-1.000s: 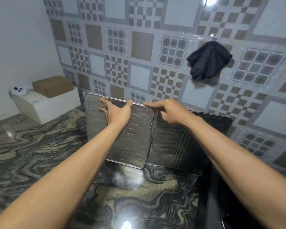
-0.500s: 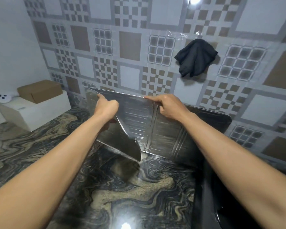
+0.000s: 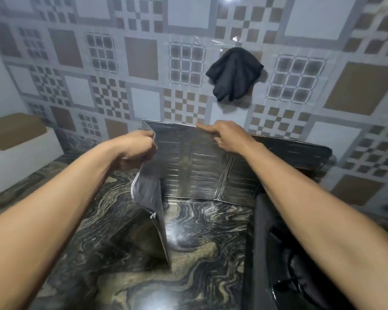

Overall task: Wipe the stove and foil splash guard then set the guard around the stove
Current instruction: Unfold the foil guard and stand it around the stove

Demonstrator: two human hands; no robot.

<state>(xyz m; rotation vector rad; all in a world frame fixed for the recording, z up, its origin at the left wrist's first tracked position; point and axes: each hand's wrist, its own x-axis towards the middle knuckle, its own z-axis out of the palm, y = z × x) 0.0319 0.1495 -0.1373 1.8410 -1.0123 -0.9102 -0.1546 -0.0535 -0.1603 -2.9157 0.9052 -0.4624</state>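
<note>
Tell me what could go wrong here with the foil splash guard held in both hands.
1. The left hand grips the foil splash guard by its thin left panel, which is angled forward; the foil may crease or tear at the fold.
2. The right hand holds only the top edge, so the standing panels may tip onto the marble counter.

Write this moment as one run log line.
guard: upright on counter, not yet around stove | left hand: grips left panel, angled forward | right hand: holds top edge
</note>
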